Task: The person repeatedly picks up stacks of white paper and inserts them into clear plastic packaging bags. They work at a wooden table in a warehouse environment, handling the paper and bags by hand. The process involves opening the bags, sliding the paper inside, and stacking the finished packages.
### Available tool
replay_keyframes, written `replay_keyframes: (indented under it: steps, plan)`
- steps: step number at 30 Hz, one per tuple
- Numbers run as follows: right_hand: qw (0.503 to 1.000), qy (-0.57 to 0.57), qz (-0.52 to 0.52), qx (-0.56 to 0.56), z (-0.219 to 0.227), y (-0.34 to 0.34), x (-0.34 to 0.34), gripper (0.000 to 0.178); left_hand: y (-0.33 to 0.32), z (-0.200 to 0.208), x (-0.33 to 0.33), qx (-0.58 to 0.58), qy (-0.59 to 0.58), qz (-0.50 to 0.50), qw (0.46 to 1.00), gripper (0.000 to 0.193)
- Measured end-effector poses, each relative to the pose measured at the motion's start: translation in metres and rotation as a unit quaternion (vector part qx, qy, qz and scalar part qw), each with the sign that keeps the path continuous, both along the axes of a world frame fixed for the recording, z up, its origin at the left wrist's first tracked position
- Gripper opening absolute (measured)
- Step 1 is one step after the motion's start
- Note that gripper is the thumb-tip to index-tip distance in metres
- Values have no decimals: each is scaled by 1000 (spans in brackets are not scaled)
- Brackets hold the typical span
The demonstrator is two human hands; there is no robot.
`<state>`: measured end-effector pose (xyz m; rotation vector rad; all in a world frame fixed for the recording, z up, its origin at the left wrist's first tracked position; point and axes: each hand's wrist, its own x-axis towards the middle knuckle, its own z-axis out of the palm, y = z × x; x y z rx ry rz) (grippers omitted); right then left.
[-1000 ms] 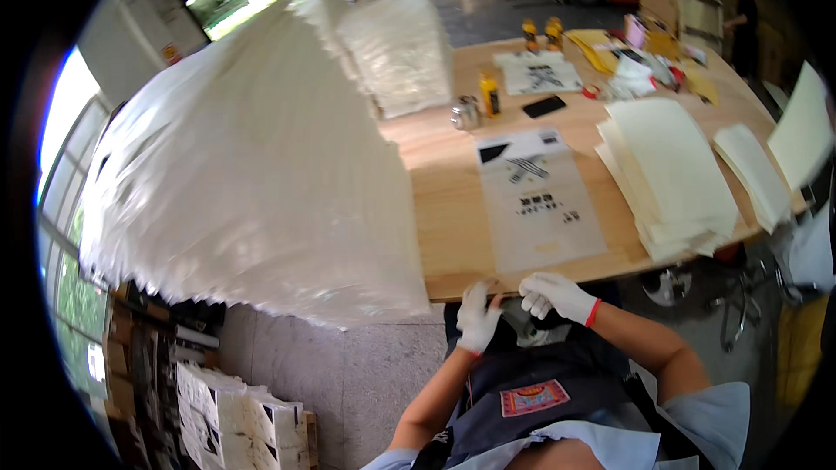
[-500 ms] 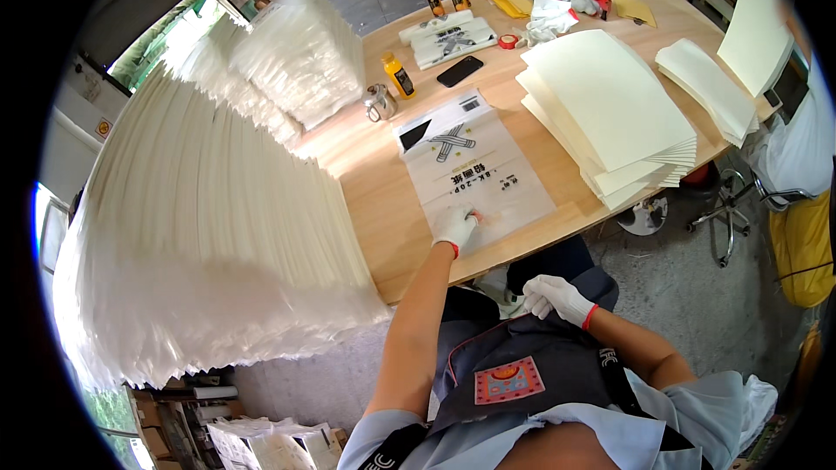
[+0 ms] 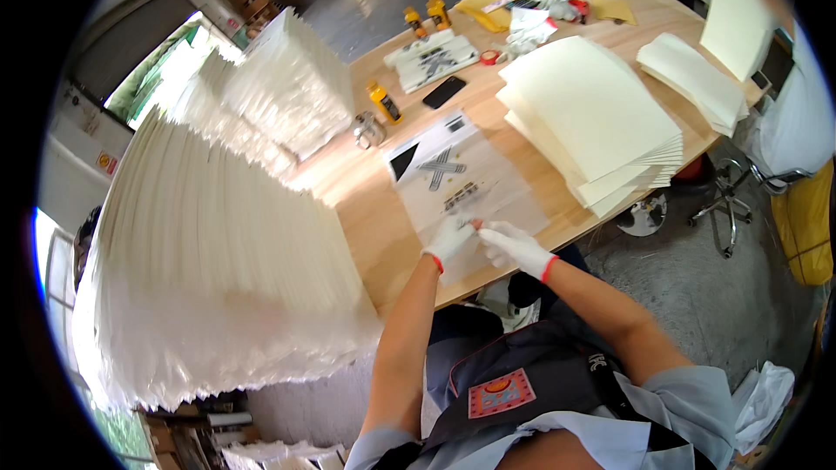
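Note:
A printed, see-through plastic bag (image 3: 488, 176) lies flat on the wooden table in front of me. My left hand (image 3: 453, 238), in a white glove with a red cuff, rests over the bag's near end, its fingers pinched on the film. Just right of it, my right hand (image 3: 515, 251), gloved the same way, reaches in with fingers closed; its fingertips meet those of the left. Whatever is between the right fingertips is too small and smeared to make out. A stack of cream paper sheets (image 3: 592, 113) lies fanned right of the bag.
A tall pile of clear plastic-wrapped sheets (image 3: 218, 252) borders the table's left side. Beyond the bag are a metal cup (image 3: 369, 130), an orange bottle (image 3: 384, 103), a black phone (image 3: 444, 92) and red tape (image 3: 490, 57). A smaller paper stack (image 3: 692, 78) lies far right, near another person.
My right hand has risen from my lap to the bag and met my left hand. The left has stayed near the bag's near end. The whole view has shifted slightly.

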<state>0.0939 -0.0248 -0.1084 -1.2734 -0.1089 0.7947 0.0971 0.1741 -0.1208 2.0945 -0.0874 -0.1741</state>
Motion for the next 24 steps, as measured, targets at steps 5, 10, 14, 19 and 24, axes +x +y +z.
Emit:
replay_keyframes:
  steps: [5, 10, 14, 19, 24]
  plan:
    - [961, -235, -13, -148, -25, -6, 34, 43, -15, 39, -7, -1, -33, 171, 985, 20]
    - [805, -385, 12, -451, -62, -79, 21, 37, -29, 90, 1, -489, -63, 194, 848, 25]
    - [876, -81, 242, -410, 17, -109, 22, 23, -27, 77, -7, -267, -42, 157, 950, 32]
    - [856, -485, -102, -146, 29, -61, 9, 30, -103, 87, -16, -29, -215, 22, 976, 35]
    - [805, -553, -72, -201, 10, -40, 2, 25, -177, 117, -88, 176, -355, -115, 911, 33]
